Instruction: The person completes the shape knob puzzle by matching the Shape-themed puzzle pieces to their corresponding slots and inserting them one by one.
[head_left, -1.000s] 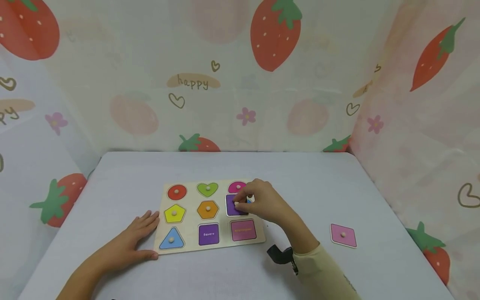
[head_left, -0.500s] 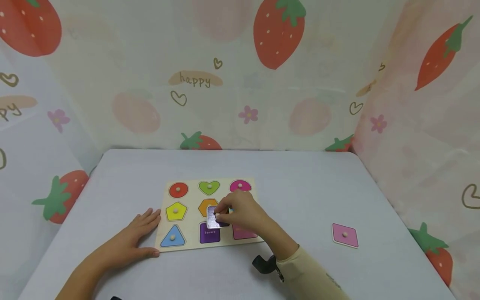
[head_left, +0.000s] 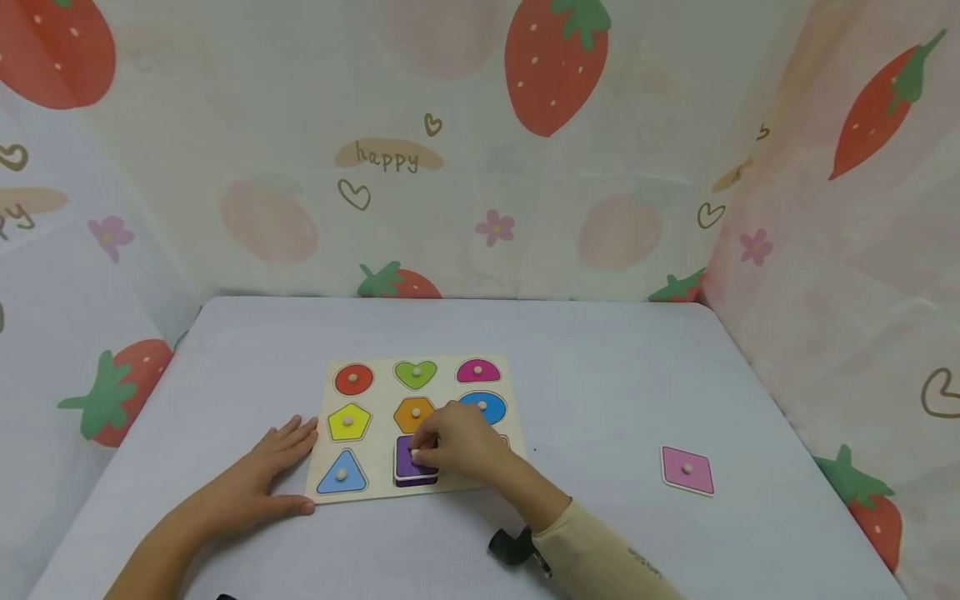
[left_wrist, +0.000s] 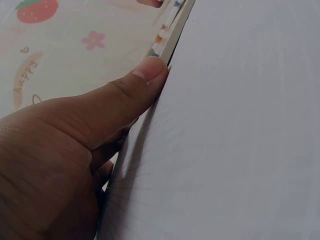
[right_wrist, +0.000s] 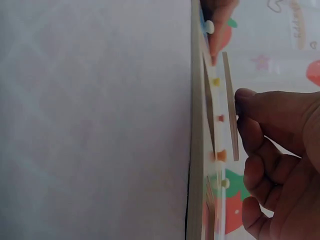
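A wooden peg puzzle board lies on the table with several coloured knobbed shapes set in it. My right hand pinches the knob of a purple square puzzle piece close over the board's purple square recess. In the right wrist view that piece shows edge-on, a small gap above the board. My left hand lies with fingers extended against the board's left edge; its thumb touches the edge in the left wrist view.
A pink puzzle piece with a knob lies on the white table to the right of the board. Strawberry-printed cloth walls enclose the table at the back and sides.
My right hand has carried the purple square from the board's right side, over the middle, left and nearer to the bottom-row purple recess. The left hand stays at the board's edge.
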